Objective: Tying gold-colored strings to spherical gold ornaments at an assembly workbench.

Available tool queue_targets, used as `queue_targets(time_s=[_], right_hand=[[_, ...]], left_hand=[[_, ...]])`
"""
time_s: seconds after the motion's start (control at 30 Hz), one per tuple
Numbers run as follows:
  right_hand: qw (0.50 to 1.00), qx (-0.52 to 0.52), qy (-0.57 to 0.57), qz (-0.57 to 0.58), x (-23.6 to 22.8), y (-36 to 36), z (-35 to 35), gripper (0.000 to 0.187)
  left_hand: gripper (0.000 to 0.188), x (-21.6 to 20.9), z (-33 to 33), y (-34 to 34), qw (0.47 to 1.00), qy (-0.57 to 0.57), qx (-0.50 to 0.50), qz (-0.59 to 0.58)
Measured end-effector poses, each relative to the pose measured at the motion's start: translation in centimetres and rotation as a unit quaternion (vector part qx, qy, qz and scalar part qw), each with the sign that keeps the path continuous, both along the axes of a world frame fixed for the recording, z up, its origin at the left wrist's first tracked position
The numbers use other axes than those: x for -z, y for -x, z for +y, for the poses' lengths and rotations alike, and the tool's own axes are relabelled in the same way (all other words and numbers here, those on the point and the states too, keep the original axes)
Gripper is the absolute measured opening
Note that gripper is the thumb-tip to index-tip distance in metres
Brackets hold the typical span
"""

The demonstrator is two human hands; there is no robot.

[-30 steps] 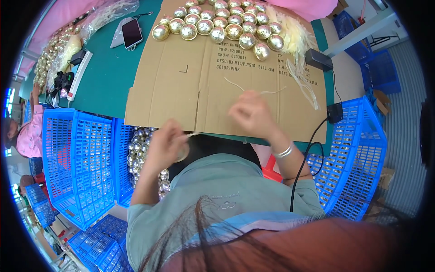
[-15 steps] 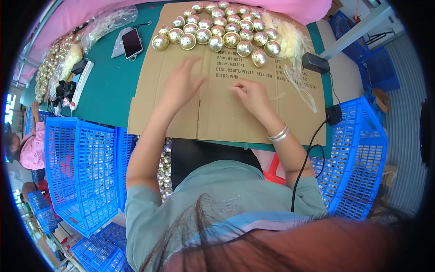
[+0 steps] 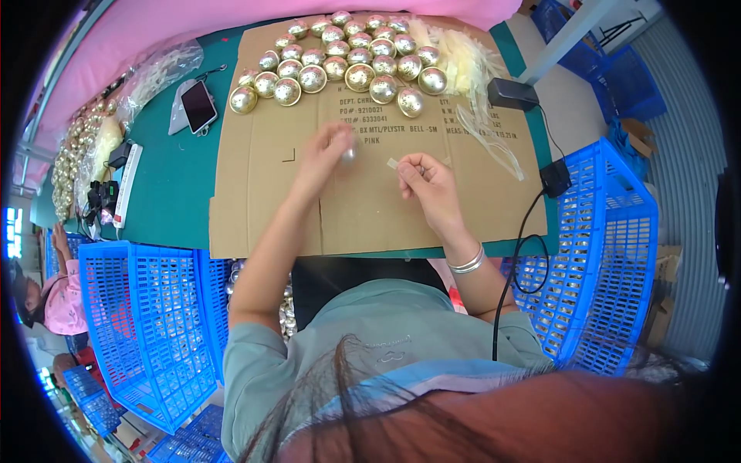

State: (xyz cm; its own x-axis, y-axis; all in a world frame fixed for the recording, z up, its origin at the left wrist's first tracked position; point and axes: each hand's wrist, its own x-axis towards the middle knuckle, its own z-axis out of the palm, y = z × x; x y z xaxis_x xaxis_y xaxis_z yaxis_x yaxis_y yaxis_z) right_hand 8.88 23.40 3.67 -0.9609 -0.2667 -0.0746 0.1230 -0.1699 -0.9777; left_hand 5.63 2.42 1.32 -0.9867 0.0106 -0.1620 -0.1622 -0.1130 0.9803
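My left hand [image 3: 324,158] is closed around a shiny gold ball [image 3: 349,153] over the flat cardboard sheet [image 3: 262,208]. My right hand [image 3: 423,181] is just to its right, pinching a small pale strip [image 3: 392,163] between its fingertips. The two hands are a few centimetres apart. Several finished gold balls [image 3: 345,60] lie in rows at the far edge of the cardboard, beyond both hands.
A pile of pale strings [image 3: 467,65] lies at the far right of the cardboard, beside a black adapter [image 3: 512,93] with a cable. A phone [image 3: 198,106] rests on the green table. Blue plastic crates [image 3: 139,324] stand at both sides. A person [image 3: 46,293] sits at left.
My left hand rose from beside my lap onto the cardboard carrying a gold ball. My right hand moved forward to meet it with the strip.
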Motion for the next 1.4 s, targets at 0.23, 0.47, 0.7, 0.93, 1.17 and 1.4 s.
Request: queue_targets(time_s=[0.23,0.47,0.7,0.93,1.17,1.4], right_hand=[[0.995,-0.085,-0.022,0.038,-0.4,-2.7,-3.0,0.009],[0.802,0.014,-0.257,0.539,-0.7,-4.0,-4.1,0.014],[0.934,0.032,-0.183,0.306,-0.5,-4.3,-3.6,0.01],[0.962,-0.037,-0.126,0.241,-1.7,-5.0,-4.4,0.004],[0.95,-0.04,-0.144,0.274,-1.8,-5.5,-4.7,0.003],[0.935,-0.062,-0.155,0.313,-2.3,-5.5,-4.6,0.007]], left_hand=[[0.011,-1.7,1.1,-8.5,0.987,0.068,0.015,0.144],[0.007,-2.2,0.2,-10.4,0.993,0.003,-0.024,0.112],[0.033,-2.7,-0.7,-11.4,0.978,-0.2,0.046,-0.027],[0.049,-0.7,0.0,-12.6,0.993,-0.062,0.012,0.096],[0.043,-2.0,0.4,-13.5,0.991,0.061,0.033,0.111],[0.034,-1.9,-0.5,-13.5,0.957,0.157,0.03,0.242]])
